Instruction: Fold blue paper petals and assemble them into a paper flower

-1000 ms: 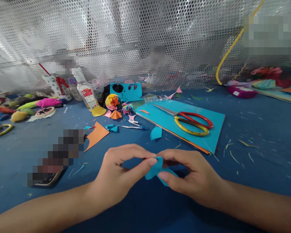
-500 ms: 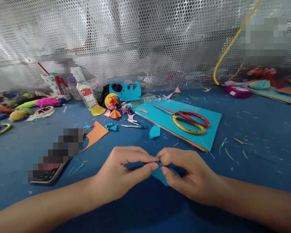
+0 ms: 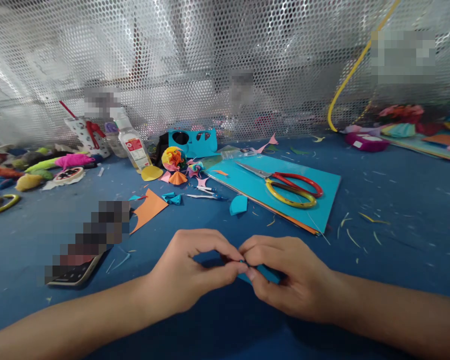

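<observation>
A person's two bare hands meet low in the middle of the view, just above a dark blue tabletop (image 3: 225,325), with a small bright-blue piece of folded paper (image 3: 268,273) between them. The left hand (image 3: 195,270) closes on the near-left end of this piece, its thumb and forefinger pinched together at the tips. The right hand (image 3: 290,275) also grips it, thumb in front and bent fingers behind, and most of what shows of the paper lies in the hollow of that hand; the rest is hidden by the fingers. The fingertips of both hands touch or nearly touch, and both forearms reach in from the lower corners. Beyond the hands lies a small bright-blue rounded paper cutout (image 3: 239,205), near the edge of a stack of coloured paper sheets (image 3: 330,185) with a blue sheet on top and orange showing at the edge. On the stack rests a pair of metal scissors with one red and one yellow handle loop (image 3: 270,176), blades pointing away to the left. Left of the cutout are a slim metal drawing compass (image 3: 204,196), a small crumpled blue paper fold (image 3: 171,198) and an orange paper sheet with a curved cut (image 3: 152,210). A dark phone with a pale rim (image 3: 78,276), partly blurred, lies near the left forearm. Farther back stand a clear bottle with a red-and-white label (image 3: 135,147) and a multicoloured ruffled paper ball (image 3: 173,158).
</observation>
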